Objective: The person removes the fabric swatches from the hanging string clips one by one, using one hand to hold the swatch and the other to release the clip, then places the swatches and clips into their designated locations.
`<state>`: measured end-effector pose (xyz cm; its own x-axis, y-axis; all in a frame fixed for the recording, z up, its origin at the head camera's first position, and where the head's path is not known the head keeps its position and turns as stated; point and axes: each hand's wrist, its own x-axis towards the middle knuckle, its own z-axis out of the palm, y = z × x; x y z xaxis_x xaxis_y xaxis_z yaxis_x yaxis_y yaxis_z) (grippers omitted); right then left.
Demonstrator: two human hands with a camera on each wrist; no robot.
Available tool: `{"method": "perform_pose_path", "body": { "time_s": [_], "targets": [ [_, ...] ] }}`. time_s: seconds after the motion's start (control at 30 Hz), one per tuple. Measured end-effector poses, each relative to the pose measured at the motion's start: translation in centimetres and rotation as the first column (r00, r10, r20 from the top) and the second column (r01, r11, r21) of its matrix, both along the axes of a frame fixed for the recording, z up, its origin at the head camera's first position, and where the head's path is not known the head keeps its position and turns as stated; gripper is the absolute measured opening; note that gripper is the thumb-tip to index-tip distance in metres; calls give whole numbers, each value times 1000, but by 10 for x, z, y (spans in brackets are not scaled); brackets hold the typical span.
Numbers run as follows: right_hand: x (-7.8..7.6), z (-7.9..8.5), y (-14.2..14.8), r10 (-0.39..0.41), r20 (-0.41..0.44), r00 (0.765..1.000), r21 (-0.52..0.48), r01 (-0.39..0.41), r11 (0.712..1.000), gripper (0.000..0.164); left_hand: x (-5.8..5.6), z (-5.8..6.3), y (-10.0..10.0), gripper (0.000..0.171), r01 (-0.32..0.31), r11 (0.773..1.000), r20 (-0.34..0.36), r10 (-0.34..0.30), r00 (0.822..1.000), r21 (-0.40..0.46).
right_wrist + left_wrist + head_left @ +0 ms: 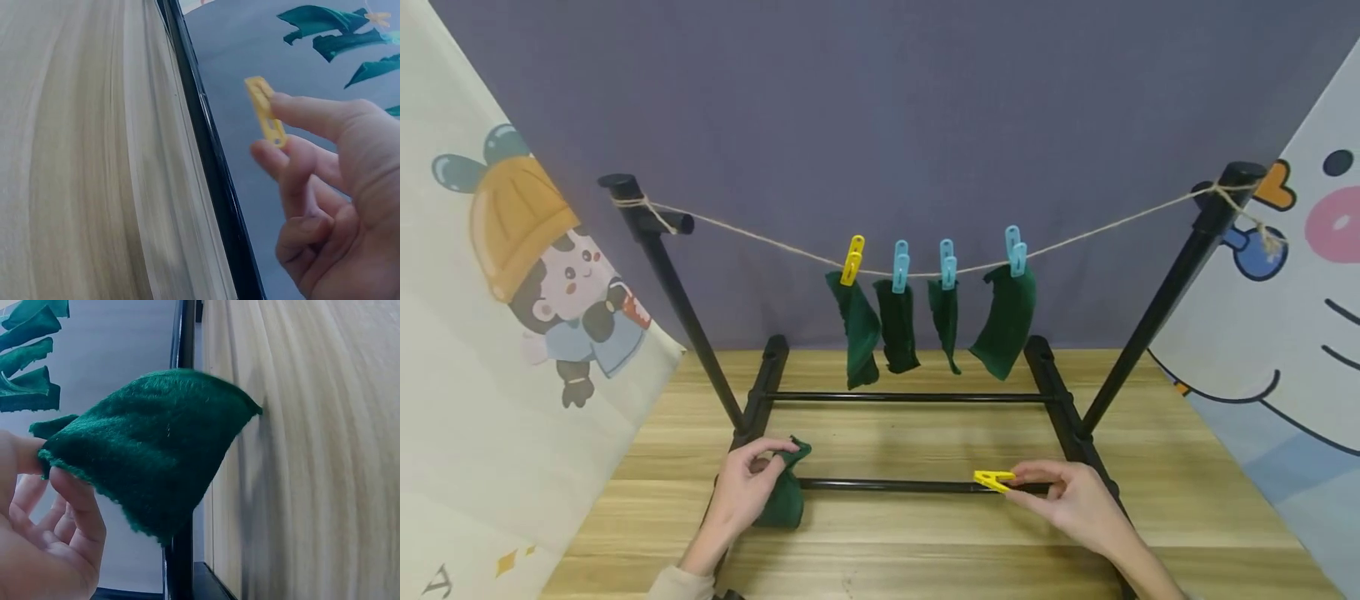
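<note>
Cloth at Left, Peg at Right, Twine Above and Beyond Both

A person's left hand pinches a soft dark-green fabric piece near the left end of a black tubular frame, while the right hand grips a small yellow plastic peg between thumb and fingers, near the right end of the frame's front bar. The fabric and the peg are well apart, with the middle of the bar between them. The fabric hangs from its pinched edge, running down toward a pale wood-grain bench; whether its lowest corner touches the wood cannot be told. The peg lies roughly sideways, its free end pointing left, toward the fabric.

The relation that counts, by this reading, is the one both bear to a strand of tan twine tied between two black uprights: it sags above and beyond the hands. Four more dark-green fabric pieces hang near its middle, the leftmost under a yellow plastic clip, the other three under light-blue plastic clips. Bare twine shows on either side of that row. The left hand, with the fabric, is nearer the left stretch; the right hand, with the peg, is nearer the right one
</note>
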<state>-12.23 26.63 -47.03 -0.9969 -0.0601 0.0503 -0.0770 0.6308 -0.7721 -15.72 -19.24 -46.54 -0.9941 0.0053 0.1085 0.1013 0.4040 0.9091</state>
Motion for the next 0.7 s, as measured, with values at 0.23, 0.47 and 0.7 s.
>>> {"method": "perform_pose_path", "body": {
  "time_s": [0.23,0.47,0.7],
  "targets": [
    [1,-5,8,93,88,992,20,-95,995,32,2,-4,-3,24,40,998,12,-39,999,-52],
    [2,-10,12,159,131,978,23,-164,986,33,3,-4,-6,22,80,996,52,-77,996,-49],
    [0,-14,20,267,160,950,-2,-270,963,32,3,-6,-14,23,202,979,101,-199,975,-23]
  ]
}}
